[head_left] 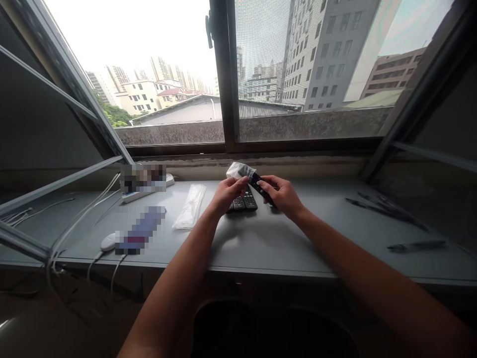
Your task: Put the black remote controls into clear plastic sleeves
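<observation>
A black remote control [263, 188] is held above the table, tilted, with its lower end in my right hand [280, 195]. Over its far end sits a clear plastic bag [237, 170], which my left hand [230, 193] pinches at the edge near the remote. Fingers of both hands are closed. Beneath them, several black remote controls [249, 201] lie side by side on the table, partly hidden by my left hand. To the left rests a stack of flat clear plastic bags [190, 207].
The grey table [283, 248] stands against a window with a dark frame [225, 74]. At left are a white power strip [149, 193], cables, a white round device [108, 242] and a blurred-out blue item [143, 228]. Metal rack posts rise on both sides. Dark thin items [416, 246] lie at right.
</observation>
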{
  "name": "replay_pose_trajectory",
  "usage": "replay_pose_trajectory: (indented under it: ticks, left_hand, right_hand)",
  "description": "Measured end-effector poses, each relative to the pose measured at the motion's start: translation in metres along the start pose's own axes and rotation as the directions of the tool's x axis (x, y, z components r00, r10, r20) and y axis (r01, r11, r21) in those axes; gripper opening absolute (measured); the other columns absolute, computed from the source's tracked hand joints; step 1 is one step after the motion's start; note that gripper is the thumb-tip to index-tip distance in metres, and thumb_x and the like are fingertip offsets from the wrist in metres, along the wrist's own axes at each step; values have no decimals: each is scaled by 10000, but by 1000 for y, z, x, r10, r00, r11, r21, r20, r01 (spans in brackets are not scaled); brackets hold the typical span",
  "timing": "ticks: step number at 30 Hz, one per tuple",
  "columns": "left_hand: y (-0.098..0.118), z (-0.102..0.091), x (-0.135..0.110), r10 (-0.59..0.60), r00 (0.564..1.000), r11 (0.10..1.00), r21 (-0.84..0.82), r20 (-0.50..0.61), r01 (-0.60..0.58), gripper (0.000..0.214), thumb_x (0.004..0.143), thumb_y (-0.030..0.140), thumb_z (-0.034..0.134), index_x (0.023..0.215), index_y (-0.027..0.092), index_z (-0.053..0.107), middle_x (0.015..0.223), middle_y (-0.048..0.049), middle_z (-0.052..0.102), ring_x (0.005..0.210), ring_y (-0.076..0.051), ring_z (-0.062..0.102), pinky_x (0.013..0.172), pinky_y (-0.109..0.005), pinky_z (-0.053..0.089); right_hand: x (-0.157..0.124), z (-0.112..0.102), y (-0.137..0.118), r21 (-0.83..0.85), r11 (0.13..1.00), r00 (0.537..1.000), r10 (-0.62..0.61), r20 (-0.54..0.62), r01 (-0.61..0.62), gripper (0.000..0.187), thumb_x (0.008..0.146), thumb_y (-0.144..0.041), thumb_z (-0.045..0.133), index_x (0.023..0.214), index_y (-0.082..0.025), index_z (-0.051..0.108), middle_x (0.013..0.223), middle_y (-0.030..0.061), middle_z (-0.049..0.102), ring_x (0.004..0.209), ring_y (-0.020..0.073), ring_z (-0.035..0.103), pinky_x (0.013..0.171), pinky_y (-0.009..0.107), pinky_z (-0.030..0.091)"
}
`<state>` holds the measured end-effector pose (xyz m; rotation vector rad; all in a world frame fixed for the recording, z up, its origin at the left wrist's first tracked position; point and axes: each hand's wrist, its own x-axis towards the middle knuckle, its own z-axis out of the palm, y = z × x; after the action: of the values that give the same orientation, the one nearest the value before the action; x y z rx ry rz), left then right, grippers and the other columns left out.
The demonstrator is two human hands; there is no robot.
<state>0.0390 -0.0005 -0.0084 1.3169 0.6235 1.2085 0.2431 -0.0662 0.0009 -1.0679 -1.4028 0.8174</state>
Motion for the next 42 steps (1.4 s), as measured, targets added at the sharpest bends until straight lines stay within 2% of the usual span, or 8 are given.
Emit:
replay_pose_trajectory:
  ticks: [7,14,20,25,29,33,37,42]
  left_hand:
    - [6,1,-3,7,1000,1000,-26,-12,-7,516,772,576,954,712,172,638,674,7,580,604,-92,484,596,-255,396]
    - [3,1,-7,-92,981,993,84,174,78,515,823,569,918,674,164,638,655,-5,554,593,-100,475,575,-266,341]
    - [4,0,-4,-141,981,990,-3,137,142,504,837,605,896,750,154,688,695,-28,604,597,-108,525,571,-257,388]
    - [4,-4,5,-139,987,976,-181,-82,123,549,895,712,783,854,171,702,756,-43,656,595,-125,574,520,-249,414]
    - [8,-10,8,-13,941,971,-230,-337,-69,416,932,588,795,991,181,726,902,-51,728,738,-142,668,586,-224,483]
    - [10,-14,8,51,891,966,-205,-451,-159,289,956,434,765,1116,194,761,1026,-66,782,899,-174,735,693,-231,539]
    - [7,-12,8,35,922,963,-234,-387,-135,327,942,440,777,1135,176,766,1067,-95,816,990,-214,783,832,-290,602]
    - [1,-3,5,-124,974,976,-200,-190,86,342,855,396,918,987,127,755,947,-126,816,882,-246,811,901,-371,645]
  right_hand:
    - [-1,-4,-8,15,999,996,48,77,-50,461,937,-571,766,1158,-169,810,844,43,784,463,107,569,380,240,499]
    - [-2,-1,-7,61,996,995,65,75,-70,523,955,-561,759,1290,-161,756,863,43,770,507,117,582,395,239,526]
    - [-1,0,-6,85,995,995,41,88,-49,530,923,-599,787,1246,-179,789,805,15,722,485,105,558,389,239,512]
    - [0,0,-5,69,997,995,30,91,-36,480,905,-596,805,1145,-180,807,782,10,704,495,103,552,389,233,514]
    - [-2,1,-6,-2,1000,993,31,114,-31,447,918,-608,798,1039,-178,794,827,33,737,507,106,576,394,230,521]
    - [-4,2,-9,-94,993,990,83,114,-72,389,935,-559,804,944,-175,743,815,45,747,498,107,603,377,209,490]
    - [-3,2,-5,-101,993,993,69,97,-59,364,954,-537,783,1015,-187,706,884,51,774,489,106,614,366,204,491]
    - [0,0,4,-100,995,998,12,69,-5,380,1009,-540,688,1174,-198,710,943,58,769,554,134,636,392,230,543]
